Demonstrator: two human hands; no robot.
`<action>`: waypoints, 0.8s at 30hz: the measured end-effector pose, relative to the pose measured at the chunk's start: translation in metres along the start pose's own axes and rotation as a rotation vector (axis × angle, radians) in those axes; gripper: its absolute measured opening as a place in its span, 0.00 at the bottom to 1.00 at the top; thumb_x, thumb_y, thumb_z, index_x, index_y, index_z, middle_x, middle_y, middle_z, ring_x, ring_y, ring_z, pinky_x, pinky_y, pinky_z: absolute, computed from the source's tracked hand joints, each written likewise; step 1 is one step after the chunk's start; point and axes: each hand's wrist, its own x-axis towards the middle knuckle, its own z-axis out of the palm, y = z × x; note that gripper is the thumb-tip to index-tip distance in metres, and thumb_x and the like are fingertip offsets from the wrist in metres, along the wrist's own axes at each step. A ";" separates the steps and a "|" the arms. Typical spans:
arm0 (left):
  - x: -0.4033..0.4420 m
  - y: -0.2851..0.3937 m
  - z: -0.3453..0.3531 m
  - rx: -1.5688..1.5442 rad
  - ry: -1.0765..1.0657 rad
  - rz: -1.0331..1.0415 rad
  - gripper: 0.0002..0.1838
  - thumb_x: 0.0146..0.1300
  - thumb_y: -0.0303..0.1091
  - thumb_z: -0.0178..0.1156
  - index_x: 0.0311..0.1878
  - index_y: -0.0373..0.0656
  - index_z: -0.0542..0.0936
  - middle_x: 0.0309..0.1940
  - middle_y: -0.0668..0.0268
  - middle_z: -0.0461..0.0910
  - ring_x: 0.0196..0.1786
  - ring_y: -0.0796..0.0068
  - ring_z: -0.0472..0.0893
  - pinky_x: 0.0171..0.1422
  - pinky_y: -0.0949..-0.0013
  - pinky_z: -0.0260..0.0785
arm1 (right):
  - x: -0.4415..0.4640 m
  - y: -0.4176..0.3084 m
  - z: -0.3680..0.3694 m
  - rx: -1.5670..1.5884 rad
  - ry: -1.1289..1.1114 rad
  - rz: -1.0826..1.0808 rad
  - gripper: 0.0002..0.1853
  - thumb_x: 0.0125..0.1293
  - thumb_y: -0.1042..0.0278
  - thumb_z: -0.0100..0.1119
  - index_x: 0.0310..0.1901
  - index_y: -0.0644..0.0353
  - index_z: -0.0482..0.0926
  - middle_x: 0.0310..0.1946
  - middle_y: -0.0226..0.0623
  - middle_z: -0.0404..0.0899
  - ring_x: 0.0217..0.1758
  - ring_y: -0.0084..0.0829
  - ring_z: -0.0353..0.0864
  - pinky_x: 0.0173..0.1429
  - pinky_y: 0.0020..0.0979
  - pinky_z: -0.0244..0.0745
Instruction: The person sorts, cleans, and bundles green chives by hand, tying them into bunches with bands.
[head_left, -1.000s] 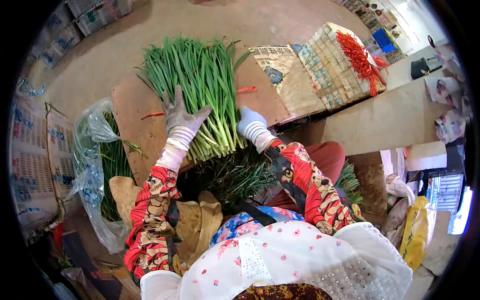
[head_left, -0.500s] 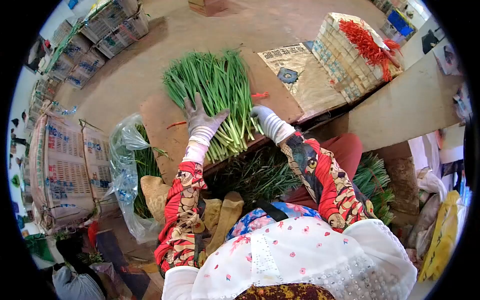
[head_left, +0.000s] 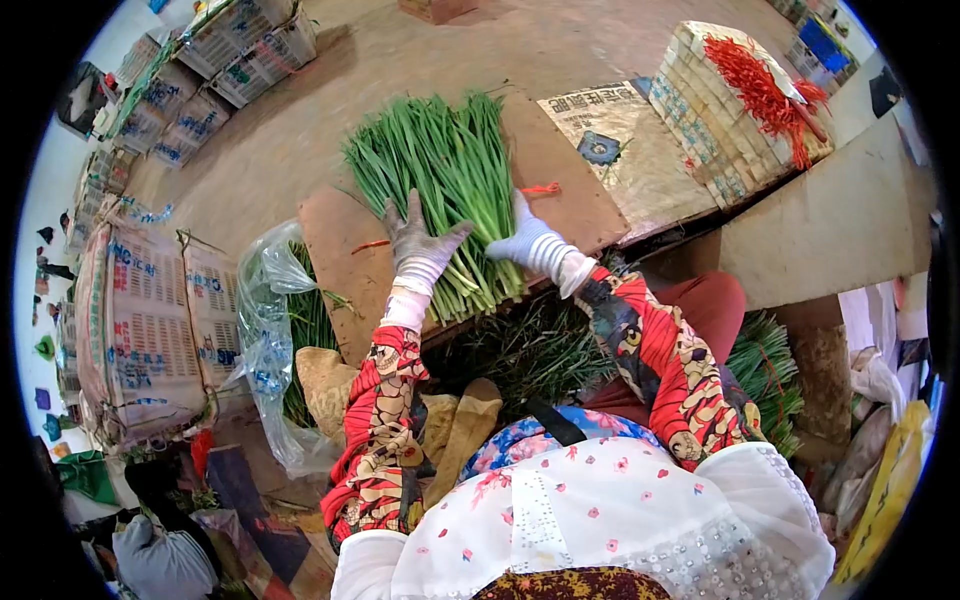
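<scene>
A pile of long green stalks (head_left: 440, 165) lies on a brown board (head_left: 335, 225), with its pale cut ends toward my body. My left hand (head_left: 420, 240), in a grey glove with striped cuff, rests on the left side of the pile, fingers and thumb spread. On the right side, my right hand (head_left: 530, 238), gloved too, presses against the stalks with its thumb apart from the fingers. A red tie (head_left: 540, 188) sticks out from under the pile on the right, and another red end (head_left: 370, 246) shows at the left.
Beyond the board at right stands a white block stack (head_left: 715, 115) topped with red ties (head_left: 755, 85). A plastic bag (head_left: 265, 320) of greens is at the left, near wrapped crates (head_left: 150, 330). Loose greens (head_left: 520, 350) lie below the board.
The view has shifted, so the board and pile appear farther right. My right hand has moved from the pile's lower right edge up against its side, its thumb now over the stalks.
</scene>
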 end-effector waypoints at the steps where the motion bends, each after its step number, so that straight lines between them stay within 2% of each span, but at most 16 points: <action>1: -0.002 0.002 -0.002 0.038 0.009 0.012 0.60 0.36 0.59 0.74 0.71 0.42 0.57 0.72 0.43 0.42 0.74 0.48 0.46 0.76 0.63 0.44 | 0.002 0.004 -0.002 -0.005 -0.004 0.000 0.67 0.38 0.51 0.72 0.71 0.68 0.34 0.56 0.63 0.70 0.59 0.49 0.73 0.63 0.34 0.68; 5: -0.003 0.007 -0.006 0.087 0.001 -0.010 0.58 0.38 0.57 0.74 0.71 0.42 0.57 0.72 0.42 0.42 0.75 0.47 0.45 0.76 0.63 0.44 | 0.005 0.011 -0.005 0.193 0.084 -0.148 0.65 0.35 0.60 0.73 0.71 0.67 0.37 0.63 0.61 0.62 0.67 0.47 0.64 0.68 0.32 0.61; 9: -0.004 0.007 -0.004 0.078 0.009 -0.007 0.57 0.39 0.57 0.73 0.71 0.42 0.57 0.72 0.40 0.42 0.74 0.45 0.45 0.76 0.61 0.44 | 0.009 0.020 0.001 0.242 0.139 -0.186 0.63 0.35 0.64 0.72 0.71 0.67 0.40 0.62 0.56 0.65 0.65 0.44 0.67 0.67 0.31 0.63; 11: -0.004 0.002 -0.006 0.060 0.013 -0.005 0.57 0.39 0.56 0.73 0.71 0.43 0.57 0.71 0.39 0.42 0.74 0.44 0.44 0.76 0.60 0.45 | 0.000 0.005 -0.009 0.582 0.025 -0.075 0.62 0.36 0.67 0.75 0.71 0.67 0.42 0.60 0.51 0.68 0.62 0.40 0.69 0.65 0.30 0.64; 14: -0.009 0.004 -0.008 0.005 0.015 0.010 0.60 0.37 0.57 0.74 0.72 0.44 0.55 0.72 0.40 0.40 0.74 0.43 0.43 0.76 0.59 0.45 | 0.003 0.001 -0.011 0.779 -0.042 -0.099 0.63 0.35 0.64 0.79 0.70 0.67 0.44 0.59 0.47 0.69 0.60 0.37 0.70 0.64 0.30 0.66; 15: -0.014 0.010 -0.012 0.036 0.001 0.063 0.61 0.38 0.60 0.73 0.72 0.44 0.53 0.72 0.42 0.40 0.75 0.43 0.42 0.76 0.58 0.43 | 0.006 -0.001 -0.013 0.658 -0.101 -0.085 0.66 0.33 0.59 0.82 0.70 0.68 0.43 0.59 0.48 0.69 0.61 0.36 0.69 0.64 0.30 0.66; 16: -0.020 0.017 -0.016 0.065 -0.013 0.115 0.61 0.39 0.63 0.71 0.73 0.45 0.51 0.73 0.43 0.39 0.75 0.43 0.41 0.77 0.57 0.41 | 0.003 -0.004 -0.013 0.658 -0.104 -0.084 0.66 0.33 0.59 0.82 0.70 0.68 0.43 0.59 0.48 0.69 0.61 0.36 0.69 0.64 0.30 0.66; 18: -0.026 0.023 -0.019 0.091 -0.051 0.089 0.64 0.36 0.63 0.72 0.73 0.44 0.49 0.73 0.43 0.39 0.75 0.43 0.41 0.77 0.55 0.40 | -0.001 -0.007 -0.011 0.457 -0.124 -0.059 0.68 0.31 0.58 0.82 0.70 0.69 0.43 0.60 0.49 0.69 0.61 0.36 0.69 0.63 0.30 0.66; 22: -0.029 0.018 -0.014 0.200 -0.069 0.036 0.67 0.34 0.64 0.72 0.74 0.44 0.46 0.73 0.43 0.38 0.75 0.42 0.39 0.77 0.55 0.38 | 0.007 0.005 -0.010 0.175 -0.179 -0.041 0.66 0.32 0.62 0.79 0.70 0.71 0.42 0.58 0.52 0.70 0.59 0.37 0.72 0.63 0.31 0.67; 23: -0.028 0.018 -0.013 0.202 -0.047 0.030 0.68 0.34 0.64 0.72 0.74 0.44 0.44 0.73 0.42 0.38 0.75 0.42 0.40 0.77 0.56 0.40 | 0.013 0.012 -0.007 0.250 -0.149 -0.155 0.63 0.34 0.65 0.75 0.70 0.68 0.43 0.56 0.53 0.72 0.56 0.37 0.74 0.60 0.31 0.70; 24: -0.028 0.016 -0.013 0.201 -0.029 0.025 0.69 0.34 0.63 0.73 0.74 0.44 0.42 0.72 0.41 0.38 0.75 0.42 0.41 0.77 0.56 0.42 | 0.012 0.008 -0.006 0.248 -0.146 -0.154 0.63 0.34 0.65 0.75 0.70 0.68 0.43 0.56 0.53 0.72 0.56 0.37 0.74 0.60 0.31 0.70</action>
